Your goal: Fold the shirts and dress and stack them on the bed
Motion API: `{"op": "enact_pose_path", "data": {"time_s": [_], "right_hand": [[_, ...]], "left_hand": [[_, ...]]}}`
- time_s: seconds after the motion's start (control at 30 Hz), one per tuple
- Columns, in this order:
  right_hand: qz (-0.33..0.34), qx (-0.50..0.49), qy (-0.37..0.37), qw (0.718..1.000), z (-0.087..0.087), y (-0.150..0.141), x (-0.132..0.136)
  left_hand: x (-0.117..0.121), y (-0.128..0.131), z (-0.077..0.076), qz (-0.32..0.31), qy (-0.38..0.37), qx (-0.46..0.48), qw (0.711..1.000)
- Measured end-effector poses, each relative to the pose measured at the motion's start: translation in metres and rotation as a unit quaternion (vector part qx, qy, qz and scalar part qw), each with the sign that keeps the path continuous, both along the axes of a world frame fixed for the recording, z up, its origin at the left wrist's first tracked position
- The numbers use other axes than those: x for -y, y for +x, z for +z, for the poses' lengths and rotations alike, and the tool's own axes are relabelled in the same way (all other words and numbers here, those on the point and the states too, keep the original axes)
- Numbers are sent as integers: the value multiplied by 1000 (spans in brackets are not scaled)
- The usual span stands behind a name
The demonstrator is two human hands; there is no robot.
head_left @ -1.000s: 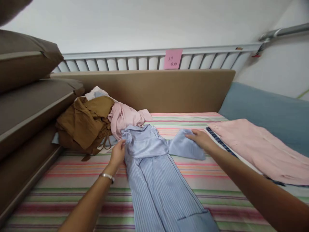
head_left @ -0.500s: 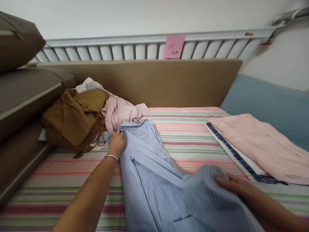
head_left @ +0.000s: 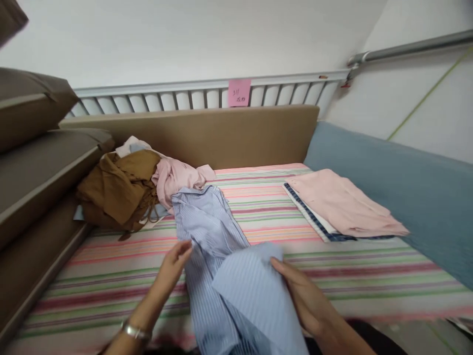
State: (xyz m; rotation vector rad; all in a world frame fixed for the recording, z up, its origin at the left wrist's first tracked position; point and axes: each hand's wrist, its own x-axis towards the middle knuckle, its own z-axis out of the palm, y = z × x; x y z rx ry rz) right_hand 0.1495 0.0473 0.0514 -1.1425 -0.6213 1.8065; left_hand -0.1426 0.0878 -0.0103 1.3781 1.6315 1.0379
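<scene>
A blue-and-white striped shirt (head_left: pixel 207 217) stretches from the middle of the bed towards me, its collar end lying near the clothes pile. My right hand (head_left: pixel 301 288) grips the shirt's near part, which is raised and folded over; the thumb lies on top and the other fingers are mostly hidden behind the cloth. At the shirt's left edge hovers my left hand (head_left: pixel 176 261), its fingers loosely curved and apart, holding nothing. A bracelet circles my left wrist.
Left of the shirt is a heap with a brown garment (head_left: pixel 121 185) and a pink one (head_left: pixel 177 177). Folded clothes topped by a pink garment (head_left: pixel 340 202) lie right. Brown cushions (head_left: pixel 55 153) rise at left; a brown headboard (head_left: pixel 240 135) and blue panel (head_left: pixel 369 158) border the striped sheet (head_left: pixel 258 197).
My left hand has let go of the shirt's collar end and come back towards me. My right hand has brought the shirt's near part leftward, folded over. The view has shifted right.
</scene>
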Motion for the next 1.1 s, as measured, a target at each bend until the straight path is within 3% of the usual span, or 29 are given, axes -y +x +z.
{"op": "enact_pose_path", "data": {"time_s": [0.03,0.1,0.17,0.27,0.43,0.6,0.77,0.9,1.0,1.1], "right_hand": [[-7,-7,6,1000,-11,-4,4],[-10,-22,0,1000,-34,-11,9],[-2,-34,-17,999,-49,-15,14],[13,-34,-9,999,-54,-15,18],[64,-41,21,997,-40,-12,24],[41,-4,27,999,-46,-11,25],[26,35,53,998,-50,-11,25],[38,72,95,992,-45,-15,25],[47,89,128,987,-39,-23,25],[63,112,143,981,-30,-32,21]], "left_hand": [[24,10,-3,11,-50,125,991],[64,31,-8,33,-128,304,944],[89,51,-10,45,-170,385,906],[102,74,-9,64,-176,412,892],[101,93,-5,110,-145,404,896],[104,96,-10,115,-125,377,910],[106,94,-25,134,-124,295,938],[106,90,-23,164,-83,218,959],[112,91,-14,134,-12,119,984],[120,100,-6,63,-1,63,996]]}}
